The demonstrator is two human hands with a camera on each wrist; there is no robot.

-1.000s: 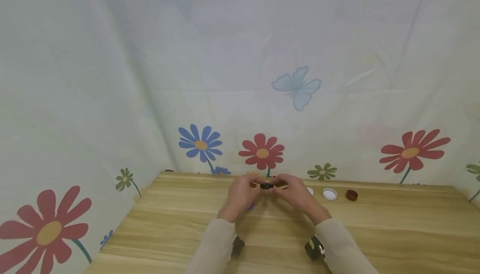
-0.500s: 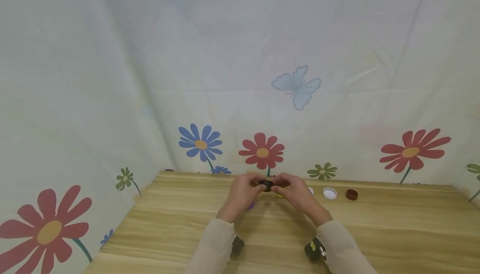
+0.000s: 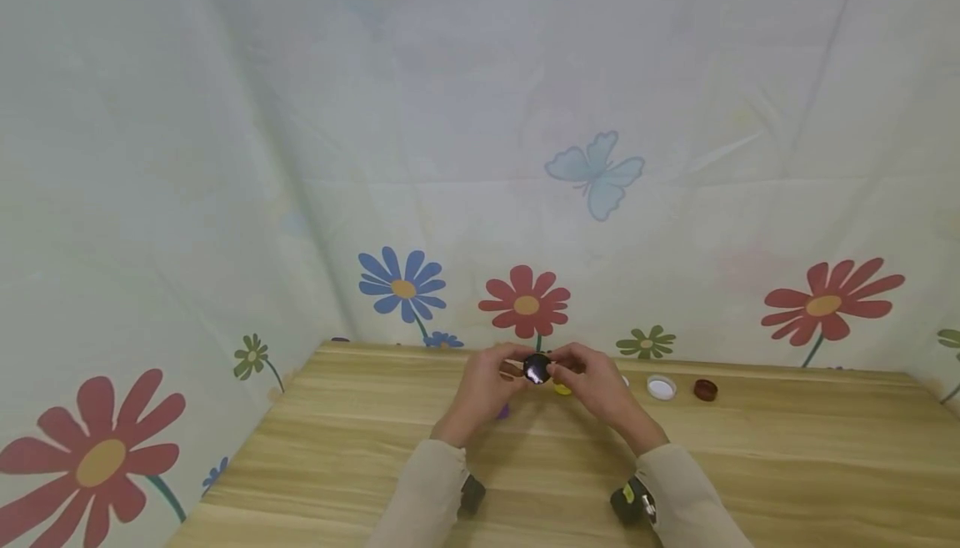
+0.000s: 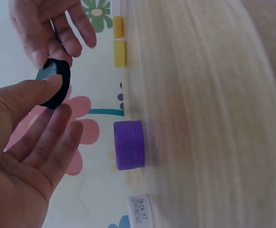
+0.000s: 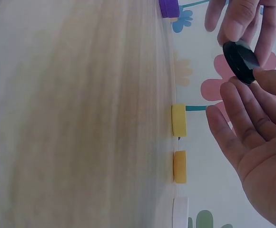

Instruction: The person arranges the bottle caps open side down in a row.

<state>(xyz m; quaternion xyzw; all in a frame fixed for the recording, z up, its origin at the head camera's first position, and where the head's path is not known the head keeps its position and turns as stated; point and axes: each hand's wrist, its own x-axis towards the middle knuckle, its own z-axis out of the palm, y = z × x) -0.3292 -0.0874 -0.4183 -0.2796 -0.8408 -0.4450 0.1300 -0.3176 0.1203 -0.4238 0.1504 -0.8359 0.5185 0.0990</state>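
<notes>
Between both hands, above the table, is a round black bottle cap (image 3: 537,369), its shiny face toward the head camera. My left hand (image 3: 483,389) pinches one side of it with thumb and fingers. From the other side my right hand (image 3: 600,385) grips it, thumb at the near rim. In the left wrist view the left thumb covers part of the black cap (image 4: 61,95). Below the hands, a purple cap (image 4: 128,145) stands on the table, partly hidden by the left hand in the head view. A yellow cap (image 3: 562,389) sits behind the right hand.
On the wooden table (image 3: 555,481), an orange cap (image 5: 180,166) and a white cap (image 5: 180,213) follow the yellow one. Farther right lie a white lid (image 3: 661,388) and a brown cap (image 3: 705,389). A white printed cap (image 4: 141,211) stands beyond the purple one. Flowered cloth hangs behind.
The black cap has turned from nearly edge-on to showing its round, shiny face to the head camera. The fingers have shifted around its rim; both hands stay in about the same place.
</notes>
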